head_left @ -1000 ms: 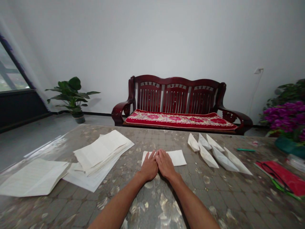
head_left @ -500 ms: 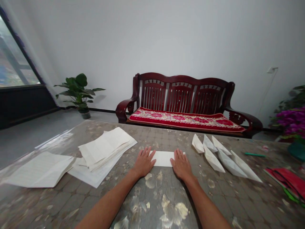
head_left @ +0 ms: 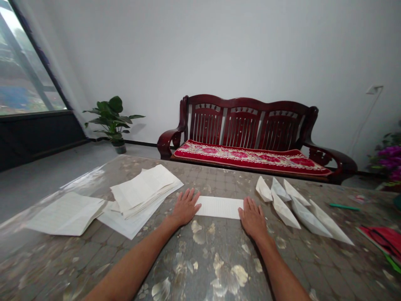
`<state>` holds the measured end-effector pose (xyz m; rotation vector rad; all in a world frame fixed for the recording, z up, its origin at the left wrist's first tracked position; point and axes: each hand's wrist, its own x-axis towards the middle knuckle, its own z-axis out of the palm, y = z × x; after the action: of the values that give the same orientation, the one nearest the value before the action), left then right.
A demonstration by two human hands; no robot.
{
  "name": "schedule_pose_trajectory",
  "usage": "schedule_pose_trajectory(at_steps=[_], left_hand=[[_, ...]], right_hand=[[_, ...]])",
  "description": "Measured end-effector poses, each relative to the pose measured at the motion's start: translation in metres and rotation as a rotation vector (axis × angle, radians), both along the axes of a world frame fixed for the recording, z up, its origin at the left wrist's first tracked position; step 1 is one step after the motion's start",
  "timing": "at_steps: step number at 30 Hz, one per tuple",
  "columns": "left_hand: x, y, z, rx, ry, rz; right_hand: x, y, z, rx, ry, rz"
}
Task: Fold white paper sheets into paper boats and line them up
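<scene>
From the head camera, a table point(head_left: 219, 259) with a brown, mottled floral cover under a glossy clear sheet fills the near half of the scene. Beyond it stands a dark red wooden bench point(head_left: 250, 125) with a red flowered cushion point(head_left: 250, 156), against a plain white wall. A green potted plant point(head_left: 112, 119) sits on the grey floor at far left beside a large window point(head_left: 21, 79); purple flowers point(head_left: 390, 156) show at the far right edge.

No container shows clearly on the table. A loose stack of sheets point(head_left: 144, 190) lies left of centre, with a lined sheet point(head_left: 67, 213) further left. A row of folded paper boats point(head_left: 297, 207) lies to the right, a green pen point(head_left: 344, 206) beyond them, and a red item point(head_left: 384, 238) at the right edge.

The folded paper strip point(head_left: 219, 207) lies flat at mid-table between both hands. The left hand point(head_left: 184, 207) rests palm down at its left end, fingers spread wide and flat. The right hand point(head_left: 253, 216) presses its right end, fingers straight and close together, grasping nothing
</scene>
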<state>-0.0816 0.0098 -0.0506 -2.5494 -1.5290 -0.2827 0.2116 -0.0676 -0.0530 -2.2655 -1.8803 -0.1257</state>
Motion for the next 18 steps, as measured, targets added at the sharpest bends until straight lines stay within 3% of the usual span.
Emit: schedule_pose_trajectory(at_steps=[9,13,18], left_hand=[[0.002,-0.002,0.006,-0.067,-0.030,-0.004],[0.002,0.002,0.012,-0.131,-0.063,-0.050],[0.005,0.012,0.020,-0.206,-0.096,-0.088]], right_hand=[[0.016,0.001,-0.005,0.290,0.282,0.076],[0.017,-0.001,-0.001,0.295,0.340,0.039],[0.020,0.000,-0.003,0.238,0.201,-0.054]])
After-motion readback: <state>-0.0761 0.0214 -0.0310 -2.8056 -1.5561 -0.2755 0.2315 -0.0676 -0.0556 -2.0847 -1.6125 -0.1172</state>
